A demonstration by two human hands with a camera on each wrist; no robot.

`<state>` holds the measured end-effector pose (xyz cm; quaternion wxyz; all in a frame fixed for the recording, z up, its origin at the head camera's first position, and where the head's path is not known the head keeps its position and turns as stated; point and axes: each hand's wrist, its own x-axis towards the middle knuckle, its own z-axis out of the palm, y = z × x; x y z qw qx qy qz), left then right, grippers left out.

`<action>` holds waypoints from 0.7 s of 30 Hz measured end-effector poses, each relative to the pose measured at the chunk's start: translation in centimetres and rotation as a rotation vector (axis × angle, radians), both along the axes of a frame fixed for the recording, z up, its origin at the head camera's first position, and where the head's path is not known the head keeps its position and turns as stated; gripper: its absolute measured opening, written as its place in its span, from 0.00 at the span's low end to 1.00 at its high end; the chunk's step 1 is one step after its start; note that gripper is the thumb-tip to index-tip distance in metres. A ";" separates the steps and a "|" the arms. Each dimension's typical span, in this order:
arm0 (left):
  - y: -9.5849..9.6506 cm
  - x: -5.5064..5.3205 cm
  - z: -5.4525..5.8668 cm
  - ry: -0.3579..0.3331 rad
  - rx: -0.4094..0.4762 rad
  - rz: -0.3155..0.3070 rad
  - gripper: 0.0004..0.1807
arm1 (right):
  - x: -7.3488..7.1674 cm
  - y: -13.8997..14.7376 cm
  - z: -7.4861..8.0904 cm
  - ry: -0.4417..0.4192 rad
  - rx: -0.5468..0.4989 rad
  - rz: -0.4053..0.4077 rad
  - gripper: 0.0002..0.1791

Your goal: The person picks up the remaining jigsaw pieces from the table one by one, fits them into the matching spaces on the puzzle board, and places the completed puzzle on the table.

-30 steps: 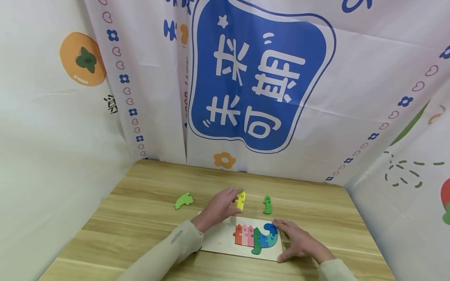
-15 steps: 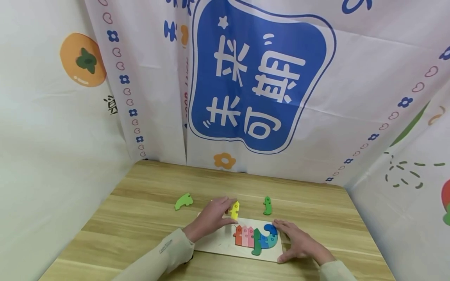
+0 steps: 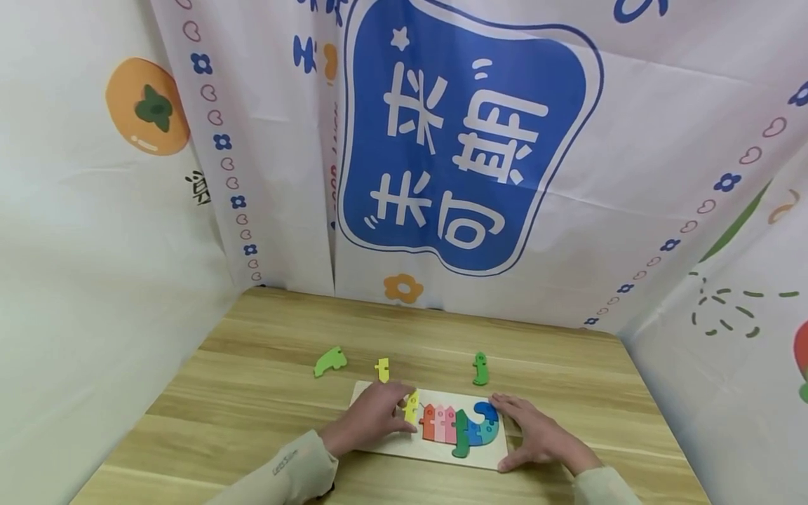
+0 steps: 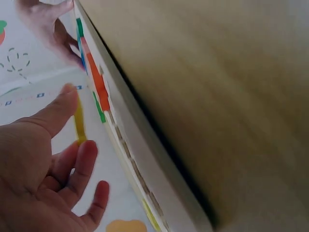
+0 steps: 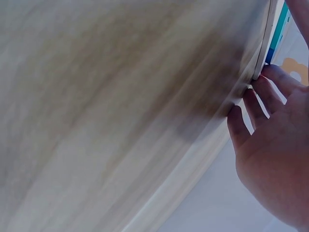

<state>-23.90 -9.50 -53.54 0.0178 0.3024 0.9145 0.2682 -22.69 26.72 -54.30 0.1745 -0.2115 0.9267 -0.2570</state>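
Observation:
My left hand (image 3: pixel 372 418) pinches a yellow puzzle piece (image 3: pixel 412 407) between thumb and fingertips, over the wooden puzzle board (image 3: pixel 391 443). In the left wrist view, the yellow piece (image 4: pixel 79 121) appears edge-on, apart from the board. Just right of it, orange-red (image 3: pixel 428 423), pink (image 3: pixel 445 424), green (image 3: pixel 461 438) and blue (image 3: pixel 485 410) pieces lie joined on the board. My right hand (image 3: pixel 536 433) holds the board's right end, thumb at the near corner and fingers at the far one. In the right wrist view, the fingers of this hand (image 5: pixel 280 140) are spread, one fingertip touching the board's corner.
Beyond the board, three loose pieces lie on the wooden table (image 3: pixel 265 393): a light green one (image 3: pixel 330 361), a smaller yellow one (image 3: pixel 382 369) and a dark green one (image 3: pixel 480 369). Printed white cloth (image 3: pixel 284 231) walls the table at the back and sides.
My left hand has brought the yellow piece nearer and leftward, from behind the board to over it, beside the orange-red piece. The smaller yellow piece has come into sight. My right hand stays put.

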 end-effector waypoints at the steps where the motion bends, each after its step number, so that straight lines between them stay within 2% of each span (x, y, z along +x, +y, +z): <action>1: 0.1 0.1 0.0 -0.004 -0.013 -0.002 0.38 | 0.0 0.0 0.1 0.003 0.000 0.003 0.66; 5: 0.9 0.4 -0.2 -0.005 -0.066 -0.001 0.37 | -0.1 0.4 0.4 0.007 -0.001 0.009 0.66; 10: 1.7 0.6 -0.2 0.012 -0.131 0.012 0.25 | -0.1 0.4 0.5 0.009 -0.006 0.018 0.66; 12: 1.8 0.6 -0.1 0.002 -0.133 0.014 0.22 | -0.1 0.3 0.5 0.009 -0.011 0.022 0.65; 21: 1.9 0.7 0.0 -0.067 -0.124 0.018 0.21 | 0.0 0.1 0.1 0.010 -0.024 0.032 0.65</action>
